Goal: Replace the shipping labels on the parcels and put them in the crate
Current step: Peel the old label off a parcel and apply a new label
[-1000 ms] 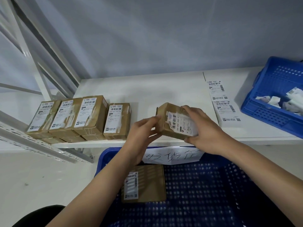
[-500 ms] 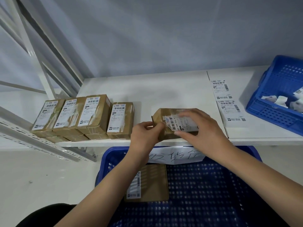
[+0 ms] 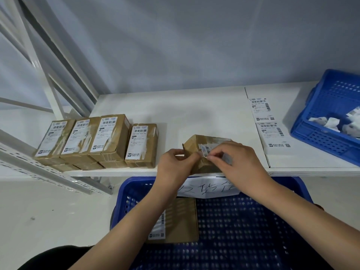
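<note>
Fingers of right hand (image 3: 238, 162) pinch old label (image 3: 205, 149) edge | left hand (image 3: 175, 164) fingers clamp small cardboard parcel (image 3: 202, 145) between them on desk (image 3: 194, 112) | likely light, stiff; label thin, tears easily; brace box corners, peel from lifted edge

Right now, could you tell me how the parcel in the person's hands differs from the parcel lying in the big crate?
The held parcel sits tilted on the shelf edge with its label half peeled; the crate parcel lies flat in the blue crate, label intact. Both hands grip the first; nothing touches the second. Both are brown cardboard.
</note>
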